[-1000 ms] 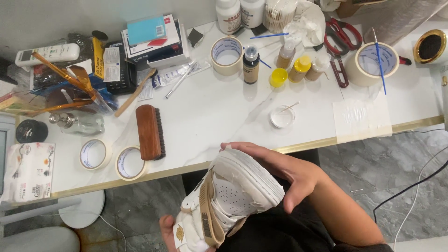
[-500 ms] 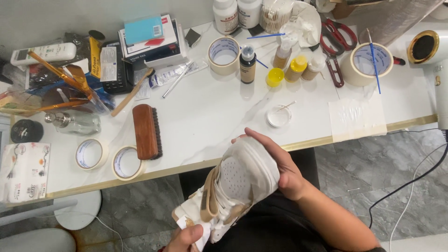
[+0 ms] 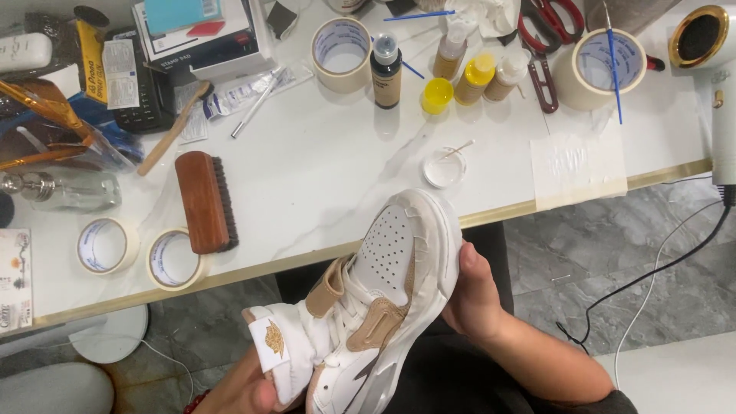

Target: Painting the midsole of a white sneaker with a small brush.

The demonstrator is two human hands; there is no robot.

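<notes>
A white sneaker (image 3: 383,284) with tan straps and a perforated toe is held over my lap, toe pointing up toward the table edge. My right hand (image 3: 475,295) cups its sole side on the right. My left hand (image 3: 249,387) grips the heel and tongue from below, partly hidden under the shoe. Just beyond the toe, a small white dish (image 3: 445,166) with a cotton swab rests on the white table (image 3: 322,169).
On the table lie a wooden brush (image 3: 205,201), several tape rolls (image 3: 172,259), small paint bottles (image 3: 475,77), red scissors (image 3: 540,46), boxes (image 3: 192,38) and a hair dryer (image 3: 709,69) at far right, its black cord (image 3: 652,268) trailing over the grey floor.
The sneaker has turned from toe-right to toe-up, showing its upper. My right hand slid to the sole side. My left hand came up under the heel.
</notes>
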